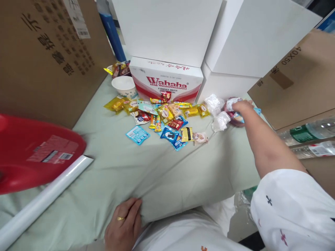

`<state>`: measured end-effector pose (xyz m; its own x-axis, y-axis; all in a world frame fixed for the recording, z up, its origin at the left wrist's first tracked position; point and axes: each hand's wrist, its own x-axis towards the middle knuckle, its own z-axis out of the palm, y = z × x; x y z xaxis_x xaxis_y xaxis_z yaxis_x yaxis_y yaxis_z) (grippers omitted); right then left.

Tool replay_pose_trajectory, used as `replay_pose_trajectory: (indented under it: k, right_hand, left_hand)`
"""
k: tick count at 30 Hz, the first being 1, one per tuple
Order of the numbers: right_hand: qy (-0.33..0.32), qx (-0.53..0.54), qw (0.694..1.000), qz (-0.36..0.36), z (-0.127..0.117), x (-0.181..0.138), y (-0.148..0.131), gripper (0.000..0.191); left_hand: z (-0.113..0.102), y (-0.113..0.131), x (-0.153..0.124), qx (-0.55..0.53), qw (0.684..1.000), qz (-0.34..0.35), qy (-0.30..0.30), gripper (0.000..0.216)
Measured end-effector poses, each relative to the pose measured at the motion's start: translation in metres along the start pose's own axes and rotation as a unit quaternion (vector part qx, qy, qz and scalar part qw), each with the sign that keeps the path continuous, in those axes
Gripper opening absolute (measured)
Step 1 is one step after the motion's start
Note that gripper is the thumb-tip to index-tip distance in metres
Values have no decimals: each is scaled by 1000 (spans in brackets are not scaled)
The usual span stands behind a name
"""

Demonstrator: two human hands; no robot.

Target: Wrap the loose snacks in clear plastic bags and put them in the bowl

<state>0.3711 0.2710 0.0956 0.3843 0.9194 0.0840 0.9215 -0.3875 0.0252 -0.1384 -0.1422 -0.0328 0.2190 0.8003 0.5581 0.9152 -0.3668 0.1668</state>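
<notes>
My right hand (244, 107) reaches over a dark reddish bowl (237, 122) at the right of the table. Its fingers are closed at a pale, shiny snack packet (231, 104), with the fingertips partly hidden. Crumpled clear plastic (220, 121) lies left of the bowl. Near the front edge, my left hand (123, 221), with a ring on one finger, is curled and pinches the pale green cloth (167, 177); creases run out from it. Wrapped snacks lie in the middle, among them a light blue packet (137, 135), a dark blue one (169, 134) and a yellow one (187, 134).
A Wahaha carton (167, 78) stands behind the snacks, beside a white paper bowl (124, 85). White boxes (167, 31) rise behind. Cardboard boxes (52, 69) flank the table. At left are a red plastic container (34, 153) and a white roll (49, 198); bottles (309, 134) lie right.
</notes>
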Motion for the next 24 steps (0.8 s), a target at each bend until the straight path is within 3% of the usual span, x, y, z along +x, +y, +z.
replay_pose_trajectory:
  k: [3,5,9,11,13,17,24]
  right_hand:
    - [97,9,995,25,-5,-26,-11,45]
    - [139,27,988,-65,-5,-53,-21,46]
    - [112,45,957,-262,13,-137,-28,31]
    - [103,40,950,-293,29,-177,-15,30]
    - [127,44,954,-267,44,-199,8,32]
    - [194,62,965,-163,61,-179,56,38]
    - [150,78,979,-111,73,-105,81,39]
  left_hand:
    - [-2,-1,-2,-21,1000,-18,9,22]
    - [-4,-2,-3,-43,998,-36,21,23]
    - [-7,-5,-6,-77,995,-64,25,26]
    - [-7,-6,-6,-81,995,-59,19,26]
    - [-6,-8,-7,-83,995,-50,15,25]
    - [-4,-11,-8,-78,996,-30,11,24]
    - [1,-11,-8,-23,1000,8,12,19]
